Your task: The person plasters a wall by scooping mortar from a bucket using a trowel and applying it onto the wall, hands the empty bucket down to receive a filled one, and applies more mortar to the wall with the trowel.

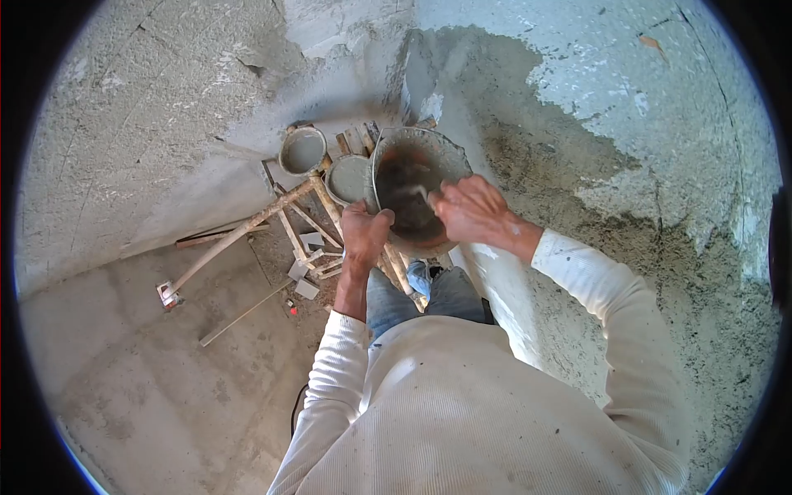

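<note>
A mortar-stained bucket (388,165) is tilted in front of me, its mouth facing me and its inside dark and wet. My left hand (365,231) is closed on the bucket's left rim, thumb on the near side. Inside the mouth, my right hand (472,209) is closed around what looks like a trowel (419,191); a pale metal piece of it shows, blurred, and the rest is hidden by my fist and the bucket's shadow. Left of the bucket stand two containers of grey mortar, a nearer one (350,178) and a farther one (303,151).
A wooden pole trestle (239,233) stands below, one leg reaching left to the concrete floor (165,371). Tile or board pieces (306,289) and a thin stick (246,313) lie down there. Close on the right rises a partly plastered wall (577,165); another wall (181,124) is at left.
</note>
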Demonstrator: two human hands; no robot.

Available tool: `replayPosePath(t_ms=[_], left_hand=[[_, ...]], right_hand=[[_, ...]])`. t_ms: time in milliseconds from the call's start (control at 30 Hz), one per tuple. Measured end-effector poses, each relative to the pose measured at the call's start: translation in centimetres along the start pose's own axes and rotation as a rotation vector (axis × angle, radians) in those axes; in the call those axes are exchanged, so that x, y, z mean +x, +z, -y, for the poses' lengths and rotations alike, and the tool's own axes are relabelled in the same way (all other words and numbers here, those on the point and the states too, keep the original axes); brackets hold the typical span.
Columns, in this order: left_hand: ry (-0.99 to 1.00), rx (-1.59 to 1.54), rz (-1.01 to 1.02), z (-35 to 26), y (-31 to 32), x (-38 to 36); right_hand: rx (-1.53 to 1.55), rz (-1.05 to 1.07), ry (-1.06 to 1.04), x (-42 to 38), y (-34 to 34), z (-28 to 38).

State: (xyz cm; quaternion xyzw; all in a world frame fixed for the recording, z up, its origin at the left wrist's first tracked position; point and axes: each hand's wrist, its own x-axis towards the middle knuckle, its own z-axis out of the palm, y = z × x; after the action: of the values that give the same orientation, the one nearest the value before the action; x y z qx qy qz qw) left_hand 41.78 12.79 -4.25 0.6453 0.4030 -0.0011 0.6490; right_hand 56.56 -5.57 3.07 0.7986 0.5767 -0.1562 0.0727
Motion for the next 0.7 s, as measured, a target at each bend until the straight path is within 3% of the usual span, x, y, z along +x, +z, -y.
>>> replayPosePath(t_ms=[67,100,233,333,367,500,600,633,700], left_hand=[[0.037,-0.039,0.01,-0.2,0.8,-1.2],[0.043,-0.025,0.009,-0.6,1.2,-1.6],[0.056,-0.091,0.024,-1.2,2.3,-2.1],[0.064,-0.163,0.014,-1.3,4.0,-4.5],[0.105,-0.204,0.0,-0.9,4.8,-4.6],[0.061,-0.213,-0.041,-0.6,6.3,-4.8],[0.083,-0.119,-0.063,0.8,7.0,-5.4],[0.116,-0.069,-0.081,0.5,7.3,-5.3],[0.143,0.095,-0.184,-0.5,8.0,-5.8]], right_hand=[[0.024,-0.171,0.208,-0.6,0.0,-2.0],[0.03,-0.215,0.175,-0.9,0.5,-1.8],[0.119,0.027,0.014,-4.8,0.5,-0.3],[0.187,-0.264,0.27,-5.1,0.8,-3.1],[0.252,-0.121,0.335,-4.8,0.6,-3.9],[0.275,0.075,0.078,-7.0,-0.5,-2.2],[-0.101,-0.41,0.018,-5.7,1.9,-4.1],[-0.154,-0.224,0.115,-5.2,-0.1,-5.0],[0.023,-0.202,0.144,-6.1,3.2,-5.3]])
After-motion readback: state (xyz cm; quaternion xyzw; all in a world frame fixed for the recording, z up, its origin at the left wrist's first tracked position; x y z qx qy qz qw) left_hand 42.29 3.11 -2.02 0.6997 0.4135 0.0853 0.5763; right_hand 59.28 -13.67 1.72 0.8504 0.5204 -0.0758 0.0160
